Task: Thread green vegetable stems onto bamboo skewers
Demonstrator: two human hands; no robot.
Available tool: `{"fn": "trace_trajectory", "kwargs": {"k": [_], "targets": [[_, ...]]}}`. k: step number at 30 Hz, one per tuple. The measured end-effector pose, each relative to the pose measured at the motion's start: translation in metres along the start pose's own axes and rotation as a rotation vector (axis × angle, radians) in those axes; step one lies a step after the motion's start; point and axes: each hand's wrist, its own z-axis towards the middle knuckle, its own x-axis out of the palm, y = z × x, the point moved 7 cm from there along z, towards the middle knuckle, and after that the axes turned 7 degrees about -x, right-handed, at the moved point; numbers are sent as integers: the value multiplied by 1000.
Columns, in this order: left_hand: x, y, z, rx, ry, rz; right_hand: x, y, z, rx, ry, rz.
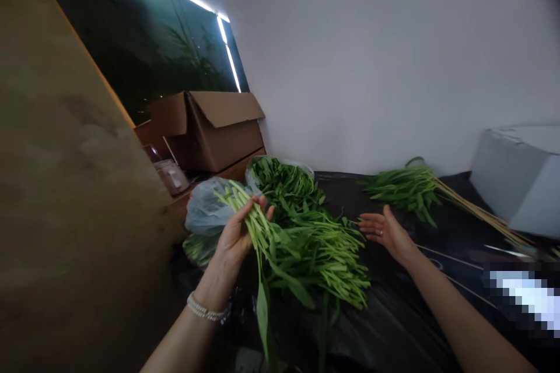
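My left hand (238,230) is wrapped round a bunch of leafy green stems (258,224), with the pale cut ends pointing up and left and the leaves hanging down. Beside it lies a larger pile of the same greens (324,256) on a black plastic sheet (363,326). My right hand (385,233) hovers just right of that pile, fingers stretched out and holding nothing. Behind the pile, more greens (284,180) sit in a clear plastic bag (308,170).
A pale plastic bag (203,204) lies left of the held bunch. An open cardboard box (223,140) stands behind it. At the right are long-stemmed greens (406,186), thin sticks (476,207) and a white box (516,180). A white wall (371,70) rises behind.
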Motion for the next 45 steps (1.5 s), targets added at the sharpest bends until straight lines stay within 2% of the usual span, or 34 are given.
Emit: {"fn": "trace_trajectory", "kwargs": {"k": [2,4,7,10,12,15,18,20,24,27,30,33,36,45], "targets": [[-16,-9,-9,26,-14,66,1,1,-2,5,5,-16],[-32,-23,-21,84,48,222,2,3,-4,9,12,-13],[-56,-40,-43,127,203,650,3,5,-7,14,12,2],[-96,-36,-59,-126,289,1077,3,3,-8,21,12,-8],[-126,-31,-66,-310,335,1236,2,1,-7,25,15,-19],[-165,-27,-68,-421,304,1269,0,-4,-5,38,10,-34],[-183,-27,-66,-370,190,1114,-1,-7,-4,47,6,-59],[-174,-27,-66,-318,188,947,1,-6,-3,23,9,-68],[-120,-24,-53,-295,230,522,7,-3,-5,-24,6,-61],[-78,-8,-34,-329,173,320,14,-2,-8,-20,25,-59],[-55,18,-16,-336,93,256,18,1,-9,-11,40,-63],[-55,39,-3,-291,-55,212,19,4,-9,-25,48,-60],[-62,49,3,-256,-158,159,18,6,-7,-40,44,-63],[-77,48,2,-251,-250,93,18,5,-7,-20,47,-61]]}}
